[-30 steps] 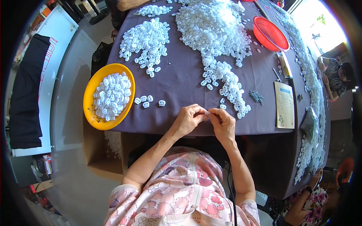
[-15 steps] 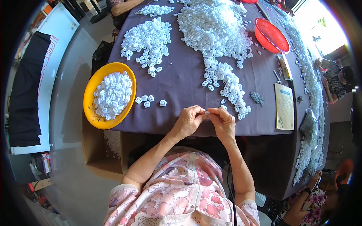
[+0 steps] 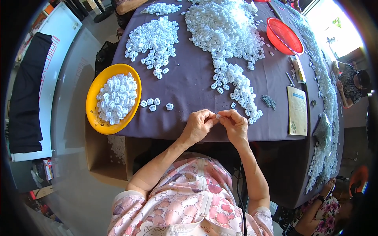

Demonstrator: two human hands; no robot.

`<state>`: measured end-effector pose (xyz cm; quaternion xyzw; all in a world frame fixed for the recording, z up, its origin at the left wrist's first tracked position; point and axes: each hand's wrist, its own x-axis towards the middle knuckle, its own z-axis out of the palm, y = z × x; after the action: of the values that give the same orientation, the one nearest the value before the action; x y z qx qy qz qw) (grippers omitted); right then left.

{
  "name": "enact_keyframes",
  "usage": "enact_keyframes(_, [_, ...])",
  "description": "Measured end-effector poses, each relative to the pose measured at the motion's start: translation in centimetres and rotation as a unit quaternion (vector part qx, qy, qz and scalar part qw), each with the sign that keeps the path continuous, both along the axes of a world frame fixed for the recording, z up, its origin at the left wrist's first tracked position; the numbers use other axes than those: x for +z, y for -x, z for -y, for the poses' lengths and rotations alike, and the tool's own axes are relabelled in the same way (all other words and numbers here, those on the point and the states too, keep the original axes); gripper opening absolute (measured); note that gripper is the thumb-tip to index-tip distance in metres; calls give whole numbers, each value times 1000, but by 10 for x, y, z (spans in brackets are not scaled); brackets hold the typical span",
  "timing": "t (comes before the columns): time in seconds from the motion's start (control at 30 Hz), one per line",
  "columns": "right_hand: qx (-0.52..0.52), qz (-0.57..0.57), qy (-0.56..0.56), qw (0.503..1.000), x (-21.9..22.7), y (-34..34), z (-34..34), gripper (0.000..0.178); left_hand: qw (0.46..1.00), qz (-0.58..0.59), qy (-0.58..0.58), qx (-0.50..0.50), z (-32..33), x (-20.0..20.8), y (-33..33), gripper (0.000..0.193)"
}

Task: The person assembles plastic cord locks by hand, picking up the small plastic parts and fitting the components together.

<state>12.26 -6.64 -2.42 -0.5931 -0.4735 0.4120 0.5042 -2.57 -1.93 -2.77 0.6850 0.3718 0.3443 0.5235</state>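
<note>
Close to the table's near edge, my left hand (image 3: 199,126) and my right hand (image 3: 235,128) meet fingertip to fingertip. Both pinch one small white plastic piece (image 3: 218,116), mostly covered by the fingers. Just beyond my right hand, a trail of similar oval white pieces (image 3: 244,96) with dark holes runs back to a large heap (image 3: 220,29). Left of my hands lie several loose white pieces (image 3: 169,106), beside a yellow plate (image 3: 93,114) filled with more of them.
Another pile of white pieces (image 3: 153,37) lies at the far left. To the right are a small grey-green clump (image 3: 268,102), a beige booklet (image 3: 297,112) and a red basket (image 3: 277,39). An open cardboard box (image 3: 106,175) stands under the plate. Other people sit around the table.
My hands have shifted very slightly to the right, still pinching the small piece. One loose white piece beside my right fingers no longer shows. The piles and plate look the same.
</note>
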Motion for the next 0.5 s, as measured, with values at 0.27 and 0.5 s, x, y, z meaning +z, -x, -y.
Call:
enact_keyframes(0.27, [-11, 27, -27, 999, 0, 5, -7, 13, 979, 69, 190, 19, 1, 11, 2, 11])
enact_keyframes(0.5, [-42, 33, 42, 998, 13, 14, -10, 9, 995, 50, 80, 20, -3, -8, 0, 10])
